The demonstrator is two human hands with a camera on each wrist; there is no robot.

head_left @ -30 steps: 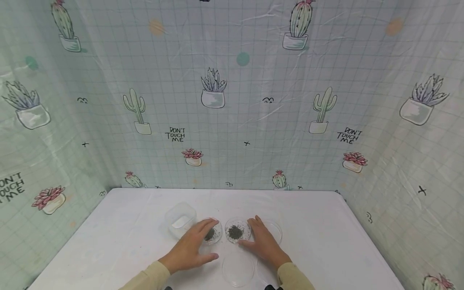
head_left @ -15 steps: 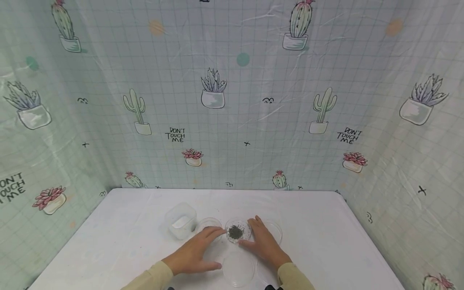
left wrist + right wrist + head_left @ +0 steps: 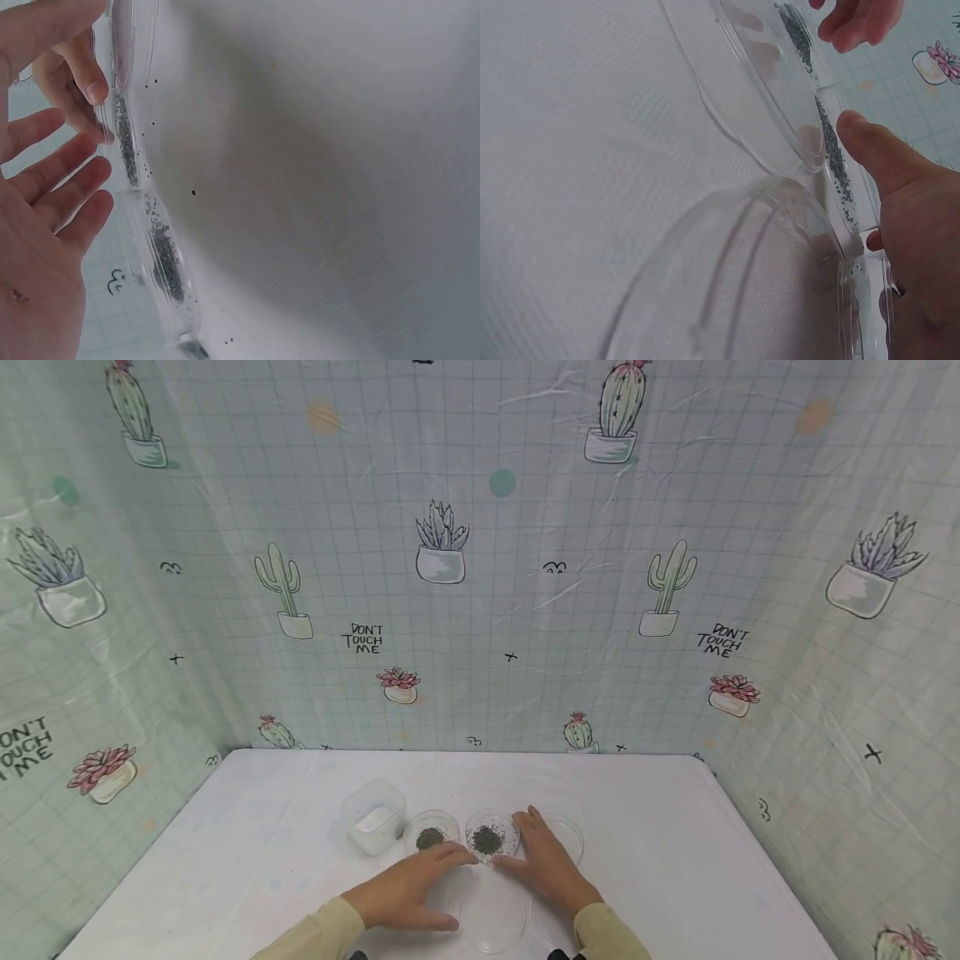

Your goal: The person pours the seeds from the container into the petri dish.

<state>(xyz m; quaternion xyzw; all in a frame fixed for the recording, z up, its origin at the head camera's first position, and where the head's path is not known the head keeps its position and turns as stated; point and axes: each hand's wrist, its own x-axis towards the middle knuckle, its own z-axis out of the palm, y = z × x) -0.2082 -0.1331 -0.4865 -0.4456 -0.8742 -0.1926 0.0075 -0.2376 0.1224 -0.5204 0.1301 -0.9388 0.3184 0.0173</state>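
Two clear petri dishes of dark, speckled granules stand side by side on the white table. At the right-hand petri dish (image 3: pixel 477 823), my right hand (image 3: pixel 551 864) holds the rim, thumb at the front and fingers at the far right. My left hand (image 3: pixel 405 887) hovers with fingers extended and thumb apart, holding nothing. It overlaps the front edge of the left-hand petri dish (image 3: pixel 412 837) in the head view. In the left wrist view, the granules (image 3: pixel 168 262) show through a dish's clear wall, and the left palm (image 3: pixel 37 255) faces the camera.
A clear round dish (image 3: pixel 492 920) lies in front, between the hands. Another clear round piece (image 3: pixel 577 839) sits behind the right hand. A translucent tub (image 3: pixel 375 793) stands at the left. Loose dark specks (image 3: pixel 193 193) dot the tabletop.
My left hand has drawn down and toward the front right from over the left-hand dish, uncovering its granules. My right hand stays at its dish.
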